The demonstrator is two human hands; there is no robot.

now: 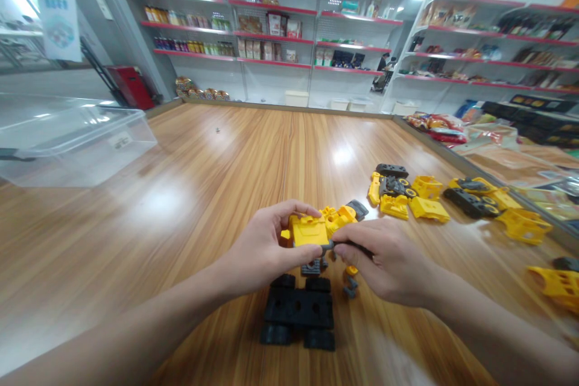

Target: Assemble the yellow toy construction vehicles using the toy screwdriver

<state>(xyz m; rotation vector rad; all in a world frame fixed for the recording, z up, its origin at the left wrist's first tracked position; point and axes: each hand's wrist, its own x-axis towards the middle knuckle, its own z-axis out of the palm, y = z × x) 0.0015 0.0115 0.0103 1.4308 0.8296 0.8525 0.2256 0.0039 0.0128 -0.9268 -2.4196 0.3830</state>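
Our left hand (266, 247) grips the yellow plastic toy body (310, 230) over mid-tabletop (136, 235); our right hand (384, 259) pinches a dark grey part (348, 245) against it, just above the black wheeled chassis (298, 313).

bare forearms (113, 329) angled inward, left hand (266, 247) curled in a firm grip, right hand (384, 259) pinching from the side

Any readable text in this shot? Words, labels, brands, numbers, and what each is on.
Nothing can be quoted.
Poster at upper left: blue lettering, too blurred to read.
White label on the clear plastic box: too small to read.
Packages on the shelves: printing too small to read.
Yellow toy body: no lettering visible.
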